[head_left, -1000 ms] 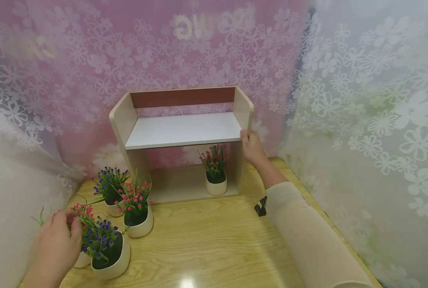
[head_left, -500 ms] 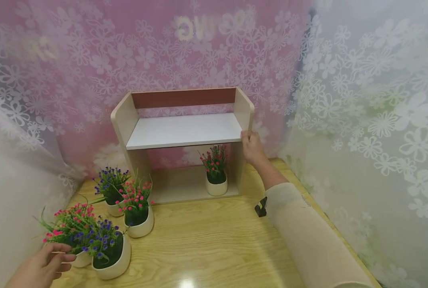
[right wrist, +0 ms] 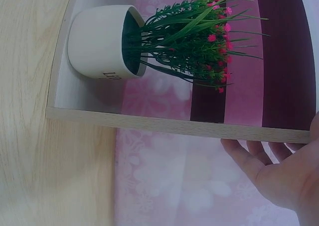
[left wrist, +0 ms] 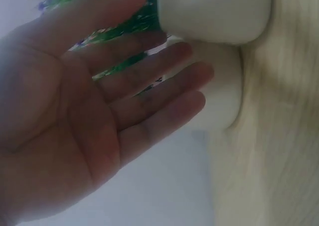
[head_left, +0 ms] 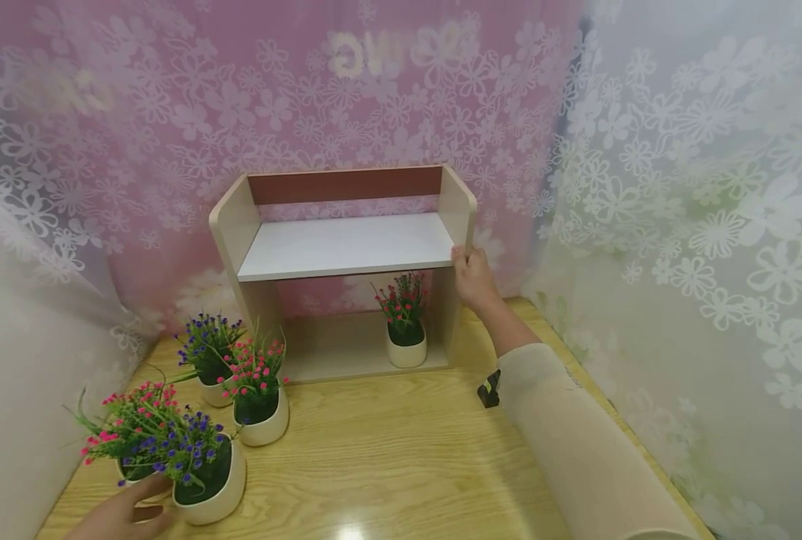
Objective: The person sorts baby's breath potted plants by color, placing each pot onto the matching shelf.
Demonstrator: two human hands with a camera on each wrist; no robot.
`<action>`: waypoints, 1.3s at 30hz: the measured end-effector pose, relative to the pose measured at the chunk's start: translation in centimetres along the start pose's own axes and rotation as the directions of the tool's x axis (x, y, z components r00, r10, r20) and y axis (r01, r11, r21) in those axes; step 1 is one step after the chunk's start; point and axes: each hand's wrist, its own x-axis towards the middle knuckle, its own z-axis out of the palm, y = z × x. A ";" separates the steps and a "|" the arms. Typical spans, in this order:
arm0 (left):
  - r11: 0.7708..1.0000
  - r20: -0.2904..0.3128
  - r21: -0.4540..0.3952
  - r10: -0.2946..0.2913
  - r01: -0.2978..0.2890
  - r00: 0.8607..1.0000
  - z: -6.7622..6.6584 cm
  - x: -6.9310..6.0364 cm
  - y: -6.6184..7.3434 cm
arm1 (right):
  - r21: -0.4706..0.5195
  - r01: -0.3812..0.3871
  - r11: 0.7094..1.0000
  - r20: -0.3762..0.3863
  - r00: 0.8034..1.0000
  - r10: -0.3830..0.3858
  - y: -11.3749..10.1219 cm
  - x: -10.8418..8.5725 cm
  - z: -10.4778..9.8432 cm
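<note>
At the lower left, my left hand [head_left: 127,514] is beside a white pot of purple-blue flowers [head_left: 208,487]. In the left wrist view its fingers [left wrist: 164,106] are extended and slightly spread, with nothing held; contact with the pots there cannot be made out. My right hand [head_left: 475,277] grips the right side panel of a small two-tier desk shelf [head_left: 346,244], near the white upper board. The right wrist view shows several fingers [right wrist: 244,156] along the panel's outer face. A white pot of red-pink flowers [head_left: 406,352] stands on the shelf's bottom board, at the right.
Left of the shelf stand a pot of pink flowers [head_left: 262,424], a rear pot of purple-blue flowers [head_left: 214,390] and another pink-flowered plant [head_left: 137,412]. A small black object [head_left: 488,390] lies by the right sleeve on the wooden table [head_left: 373,457]. Floral curtains [head_left: 677,187] surround it.
My left hand has drawn down from the left pink-flowered plant, then shifted right to the base of the front purple-blue pot. My right hand stays on the shelf's side panel.
</note>
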 end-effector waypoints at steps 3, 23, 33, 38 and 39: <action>0.999 -0.026 -0.016 -0.040 0.040 0.999 0.4 0.6 0.3 | 0.004 -0.006 1.000 -0.003 1.000 0.006 0.0 -0.1 0.0; 0.992 -0.156 0.098 -0.069 0.085 0.985 3.4 2.7 2.3 | -0.008 0.018 1.000 -0.007 1.000 -0.018 0.4 0.1 0.1; 0.991 -0.170 0.072 -0.099 0.112 0.981 3.9 3.2 1.7 | -0.021 0.011 1.000 -0.001 1.000 -0.011 0.3 0.0 0.1; 1.000 -0.178 0.026 0.002 0.003 0.984 3.6 3.4 1.3 | -0.025 0.021 0.999 -0.009 1.000 -0.022 0.3 0.1 0.1; 1.000 -0.177 0.010 0.006 -0.005 0.984 3.6 3.4 1.3 | -0.028 0.022 0.999 -0.010 1.000 -0.022 0.3 0.1 0.1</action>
